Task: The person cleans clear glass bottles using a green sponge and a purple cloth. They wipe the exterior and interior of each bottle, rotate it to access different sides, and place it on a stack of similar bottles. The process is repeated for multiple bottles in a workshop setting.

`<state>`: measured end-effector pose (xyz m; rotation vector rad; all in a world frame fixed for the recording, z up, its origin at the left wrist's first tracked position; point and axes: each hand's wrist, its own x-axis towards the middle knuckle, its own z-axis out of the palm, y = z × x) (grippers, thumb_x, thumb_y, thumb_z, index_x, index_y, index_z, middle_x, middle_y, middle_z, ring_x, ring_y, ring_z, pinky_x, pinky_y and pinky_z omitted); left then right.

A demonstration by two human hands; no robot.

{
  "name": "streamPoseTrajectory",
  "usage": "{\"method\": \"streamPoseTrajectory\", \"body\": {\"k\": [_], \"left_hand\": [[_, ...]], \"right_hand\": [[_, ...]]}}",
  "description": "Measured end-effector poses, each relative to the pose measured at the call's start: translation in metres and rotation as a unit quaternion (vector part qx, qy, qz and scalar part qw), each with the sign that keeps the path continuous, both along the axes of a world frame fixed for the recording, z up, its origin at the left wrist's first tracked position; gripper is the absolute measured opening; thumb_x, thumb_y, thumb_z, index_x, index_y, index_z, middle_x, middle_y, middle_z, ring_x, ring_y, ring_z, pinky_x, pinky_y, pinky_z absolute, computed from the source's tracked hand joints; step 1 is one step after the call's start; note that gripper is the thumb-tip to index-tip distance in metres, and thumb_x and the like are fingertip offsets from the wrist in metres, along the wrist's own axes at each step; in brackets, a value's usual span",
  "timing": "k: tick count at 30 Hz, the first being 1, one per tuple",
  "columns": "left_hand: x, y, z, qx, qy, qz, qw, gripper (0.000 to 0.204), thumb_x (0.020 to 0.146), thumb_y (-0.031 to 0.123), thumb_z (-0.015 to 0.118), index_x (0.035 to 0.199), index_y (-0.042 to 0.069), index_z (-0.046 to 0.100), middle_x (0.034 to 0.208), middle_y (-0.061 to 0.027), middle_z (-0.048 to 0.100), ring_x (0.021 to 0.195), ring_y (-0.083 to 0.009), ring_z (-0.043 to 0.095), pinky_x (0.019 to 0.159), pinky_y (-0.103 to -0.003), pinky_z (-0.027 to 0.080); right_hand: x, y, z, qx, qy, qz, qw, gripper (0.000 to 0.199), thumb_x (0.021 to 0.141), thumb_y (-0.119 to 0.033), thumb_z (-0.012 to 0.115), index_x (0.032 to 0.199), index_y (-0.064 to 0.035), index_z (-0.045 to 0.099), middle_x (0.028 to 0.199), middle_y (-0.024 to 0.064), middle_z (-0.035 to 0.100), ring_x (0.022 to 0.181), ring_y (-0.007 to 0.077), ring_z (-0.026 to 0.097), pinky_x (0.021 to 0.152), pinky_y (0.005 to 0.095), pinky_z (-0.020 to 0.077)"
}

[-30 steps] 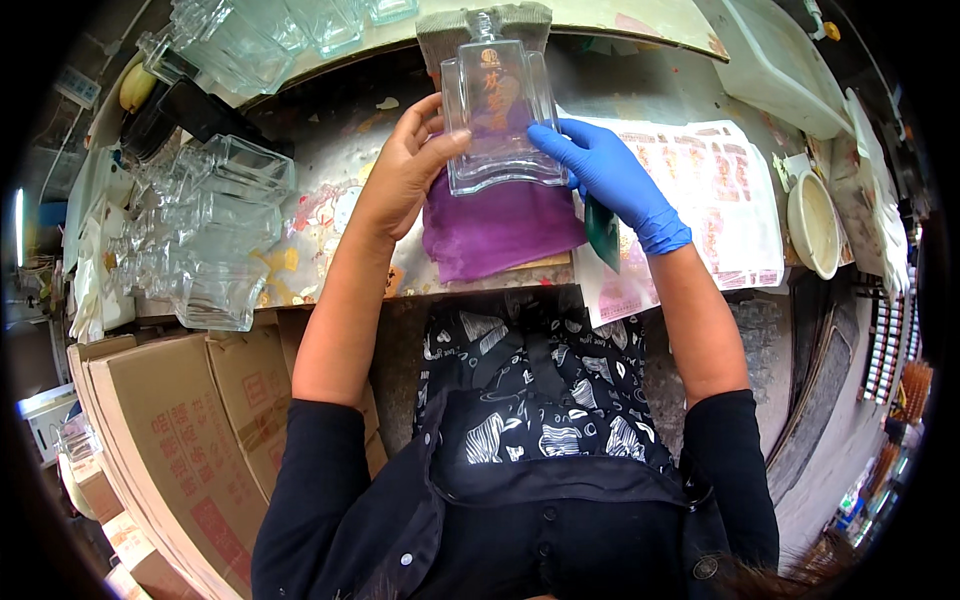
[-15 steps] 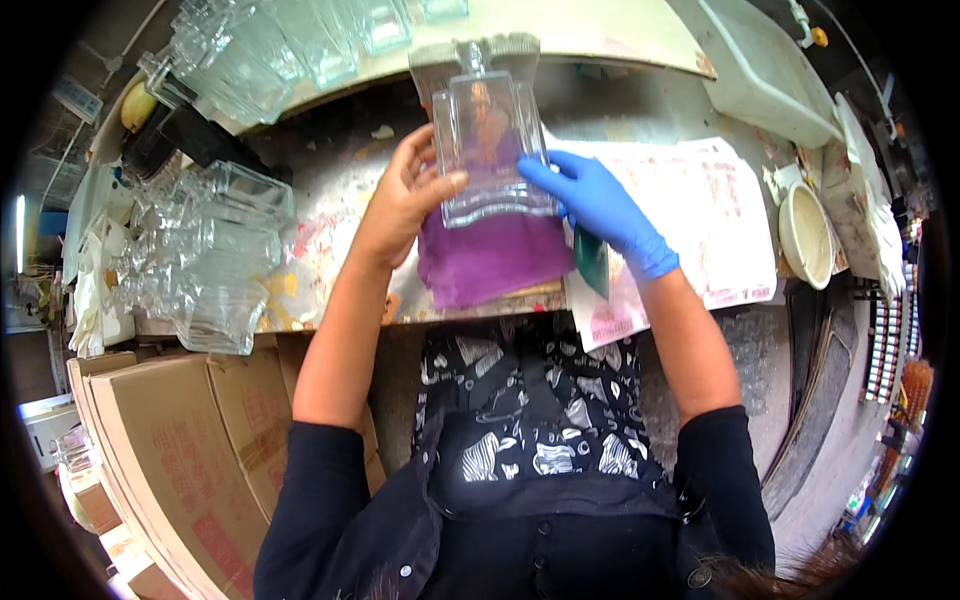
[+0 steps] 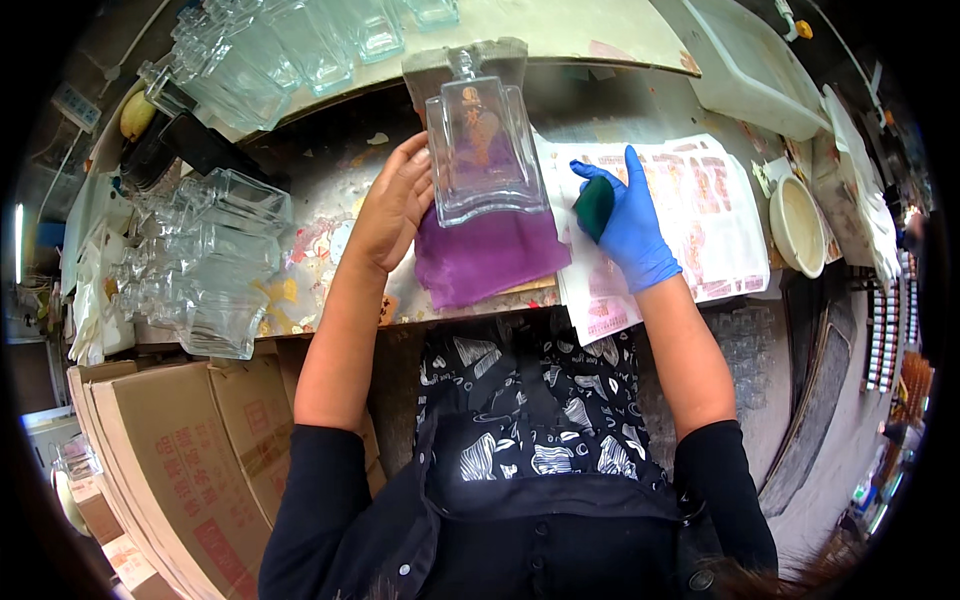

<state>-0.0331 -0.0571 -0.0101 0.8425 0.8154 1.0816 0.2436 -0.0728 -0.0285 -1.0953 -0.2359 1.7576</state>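
Though blotchy, bench beneath bottle, near cartons

The bench is brightly lit, while the floor beneath it is left in shadow. The paper sheets are nearly bleached to white in places. Sharp glints are thrown back by the glass bottle. At the far left, 1 glowing strip is seen. Fine detail is swallowed by the black top. The cardboard boxes are bowed by the lens, all 4 corners are blacked out, and the outer right side is softened by blur.
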Motion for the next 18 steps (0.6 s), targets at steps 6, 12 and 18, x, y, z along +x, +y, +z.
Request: {"method": "streamPoseTrajectory", "body": {"k": [6,12,18], "left_hand": [[0.002,-0.004,-0.002,0.019,0.005,0.004,1.0,0.055,0.096,0.026,0.052,0.14,-0.002,0.033,0.134,-0.015,0.048,0.124,-0.0237,0.048,0.104,-0.036,0.04],[0.01,-0.007,-0.003,0.033,0.027,0.01,0.999,0.062,0.091,0.02,0.06,0.141,-0.002,0.031,0.136,-0.0152,0.044,0.126,-0.0227,0.045,0.106,-0.034,0.036],[0.017,-0.011,0.0,0.057,0.07,0.029,0.996,0.073,0.082,0.008,0.069,0.142,-0.003,0.029,0.135,-0.0143,0.045,0.125,-0.0224,0.045,0.106,-0.034,0.034]], "right_hand": [[0.014,-0.002,0.004,0.047,0.041,-0.001,0.998,0.059,0.092,-0.054,0.045,0.117,-0.0035,0.063,0.099,0.0066,0.067,0.089,0.017,0.06,0.081,0.0294,0.0466],[0.006,-0.005,0.026,0.102,0.02,-0.021,0.994,0.047,0.097,-0.037,0.04,0.122,-0.0006,0.056,0.104,0.0119,0.063,0.093,0.019,0.058,0.084,0.0323,0.0486],[0.007,-0.003,0.013,0.113,0.027,-0.024,0.993,0.039,0.094,-0.029,0.048,0.119,0.0002,0.057,0.104,0.0115,0.063,0.096,0.0193,0.059,0.086,0.0331,0.0498]]}}
